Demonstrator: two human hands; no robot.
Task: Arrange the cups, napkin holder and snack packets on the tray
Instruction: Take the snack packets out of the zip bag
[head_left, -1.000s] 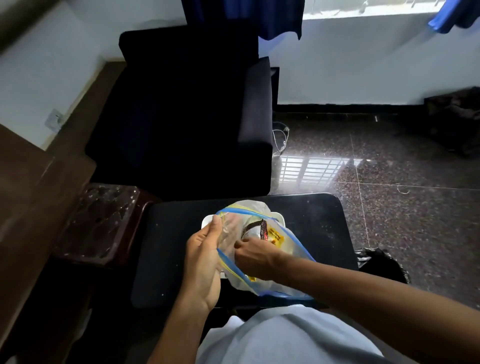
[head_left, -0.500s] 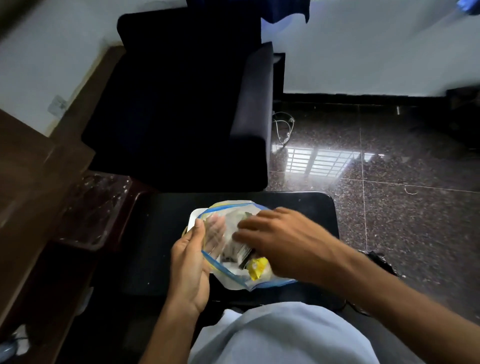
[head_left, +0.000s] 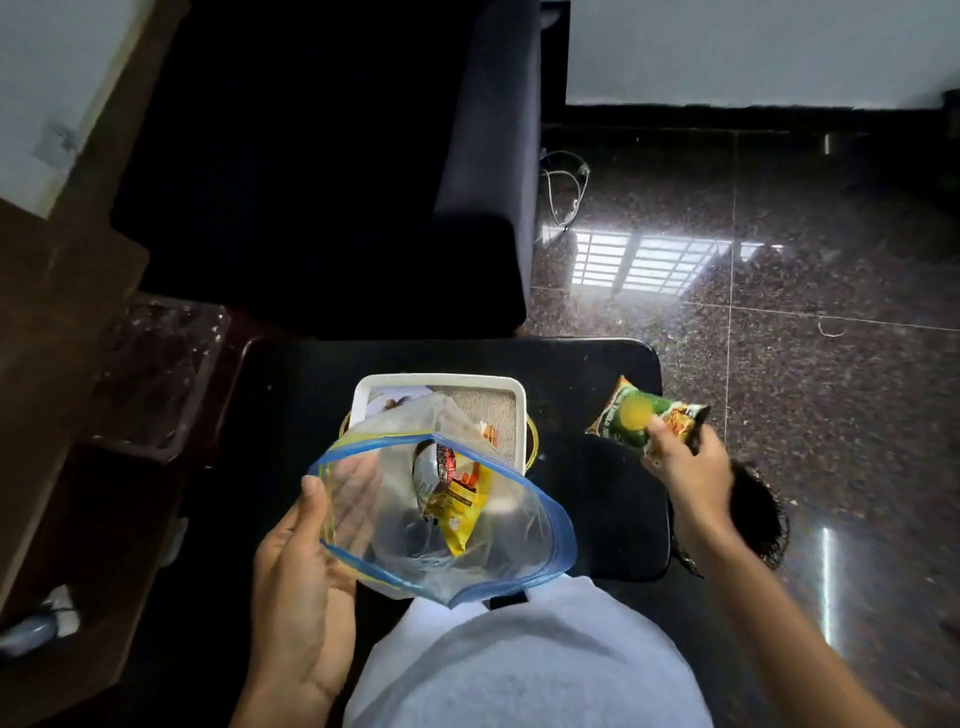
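A clear zip bag with a blue and yellow rim gapes open over my lap. My left hand holds its left rim, thumb outside and fingers inside. Inside the bag lie a yellow snack packet and a dark red one. My right hand grips a green snack packet above the right edge of the black table. A white tray with a grey mat sits on the table behind the bag, partly hidden by it.
The small black table stands in front of me, with a dark armchair behind it. A clear plastic container rests on a brown stand at the left. A dark bundle lies on the polished floor at the right.
My right hand came out of the bag with the green packet and moved to the right. The bag's mouth is now wide open, and the view has tilted downward.
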